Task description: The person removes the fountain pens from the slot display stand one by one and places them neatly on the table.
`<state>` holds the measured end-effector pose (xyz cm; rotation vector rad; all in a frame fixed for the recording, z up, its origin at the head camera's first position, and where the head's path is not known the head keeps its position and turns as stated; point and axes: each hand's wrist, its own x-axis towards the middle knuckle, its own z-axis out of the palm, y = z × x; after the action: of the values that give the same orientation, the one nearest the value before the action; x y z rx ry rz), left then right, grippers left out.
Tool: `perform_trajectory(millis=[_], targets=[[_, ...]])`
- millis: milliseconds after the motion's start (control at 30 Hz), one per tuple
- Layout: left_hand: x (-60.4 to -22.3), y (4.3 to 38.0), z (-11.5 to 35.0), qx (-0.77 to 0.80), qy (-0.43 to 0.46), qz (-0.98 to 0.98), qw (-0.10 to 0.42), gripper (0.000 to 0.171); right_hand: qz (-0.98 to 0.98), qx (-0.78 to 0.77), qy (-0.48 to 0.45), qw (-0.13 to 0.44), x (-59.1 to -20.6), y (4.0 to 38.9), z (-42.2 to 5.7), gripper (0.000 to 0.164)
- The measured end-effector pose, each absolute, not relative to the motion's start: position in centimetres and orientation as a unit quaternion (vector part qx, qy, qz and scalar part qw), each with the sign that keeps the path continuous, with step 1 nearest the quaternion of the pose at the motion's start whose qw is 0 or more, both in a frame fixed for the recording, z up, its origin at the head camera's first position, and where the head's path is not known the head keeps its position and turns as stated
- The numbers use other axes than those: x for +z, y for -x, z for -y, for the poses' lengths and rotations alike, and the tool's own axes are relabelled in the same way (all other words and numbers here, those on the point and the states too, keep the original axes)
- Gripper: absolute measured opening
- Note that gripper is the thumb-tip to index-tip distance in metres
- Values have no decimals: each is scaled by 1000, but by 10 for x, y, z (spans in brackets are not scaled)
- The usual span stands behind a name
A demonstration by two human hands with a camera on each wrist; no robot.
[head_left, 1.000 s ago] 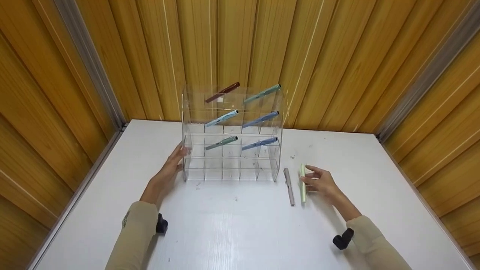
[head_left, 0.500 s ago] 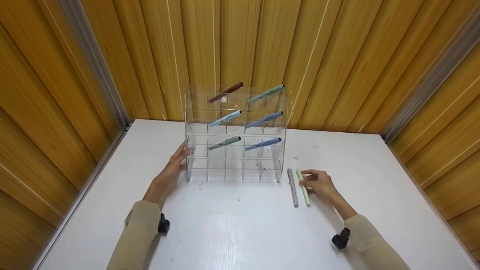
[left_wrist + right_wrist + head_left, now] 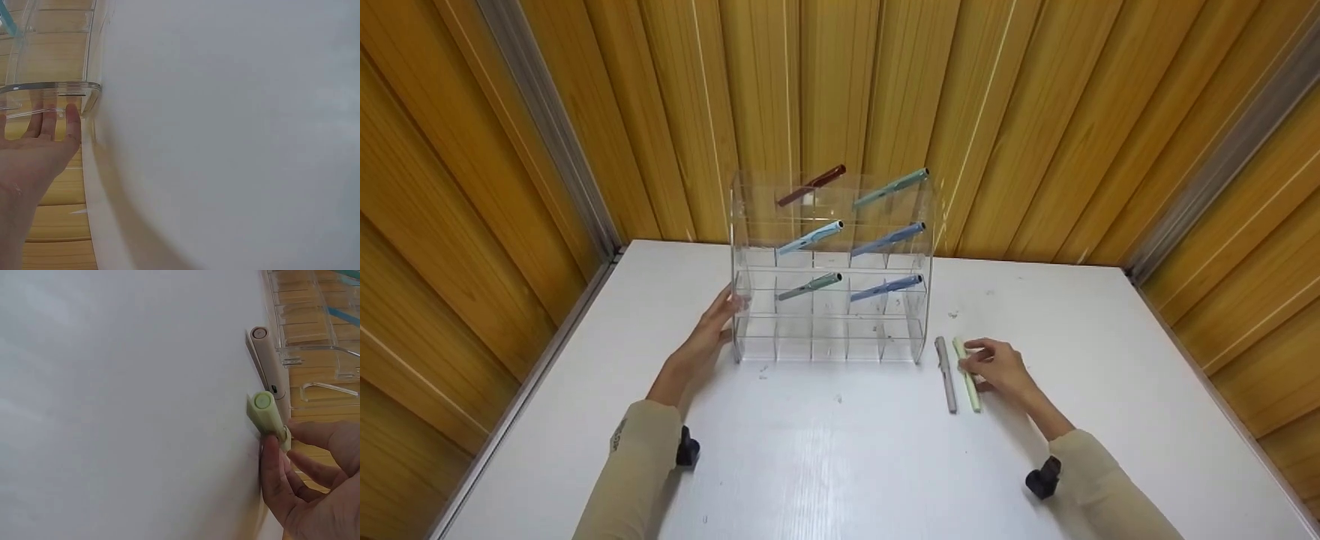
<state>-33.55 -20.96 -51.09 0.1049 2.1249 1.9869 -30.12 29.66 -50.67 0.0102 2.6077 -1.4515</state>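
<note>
Between the right hand's [image 3: 997, 369] pinching thumb and fingertips, a slim pale-green plastic pen [image 3: 269, 417] is lying; just beside them a slim grey pen [image 3: 946, 375]. Left-hand [image 3: 703, 337] fingers, seemingly straight, are touching a clear acrylic tiered rack's [image 3: 829, 339] side.

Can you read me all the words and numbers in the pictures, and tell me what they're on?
There are none that I can read.
Left sleeve: dark print, too small and blurred to read.
Grey pen: a small dark mark, too blurred to tell if it is lettering.
Light green pen: no readable lettering shows.
</note>
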Motion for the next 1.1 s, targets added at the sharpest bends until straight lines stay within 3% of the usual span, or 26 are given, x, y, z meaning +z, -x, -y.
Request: perform_trajectory(millis=[267, 500, 1100], targets=[[-511, 335, 207, 684, -23, -719, 118, 70, -874, -482, -1, 62, -505, 298, -305, 44], [-513, 334, 207, 688, -28, -716, 116, 73, -863, -504, 36, 11, -495, 295, -301, 37], [-511, 338, 209, 676, -19, -726, 123, 73, -783, -616, 83, -36, -459, 303, -220, 28]])
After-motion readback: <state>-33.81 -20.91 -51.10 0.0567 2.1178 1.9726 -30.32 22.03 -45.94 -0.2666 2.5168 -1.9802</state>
